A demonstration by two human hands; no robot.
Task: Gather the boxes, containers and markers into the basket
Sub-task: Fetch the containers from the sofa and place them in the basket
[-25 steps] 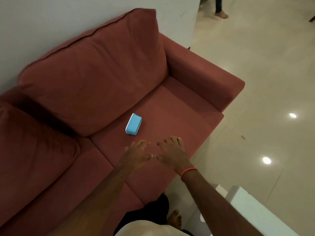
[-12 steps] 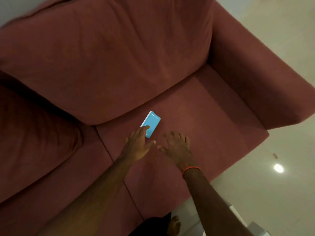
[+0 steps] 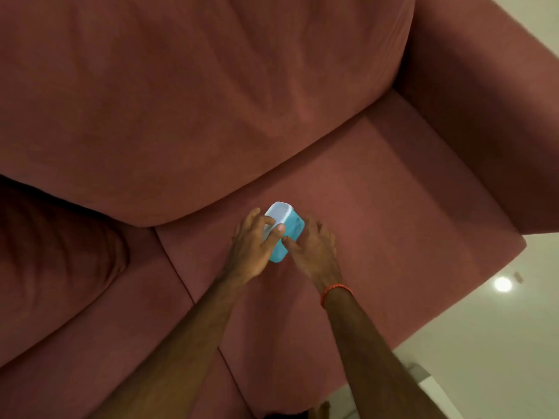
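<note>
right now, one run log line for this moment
phase: grasp | left hand: on blue container | right hand: on container | place: sofa seat | basket: unseen

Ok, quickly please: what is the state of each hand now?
Left hand: closed on the blue container.
Right hand: against the container's other side; grip cannot be told.

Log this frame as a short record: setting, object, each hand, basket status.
setting: red sofa, seat cushion
object: blue container with a white lid, on the seat
left hand: fingers closed around the container's left side
right hand: against its right side
basket: not in view
</note>
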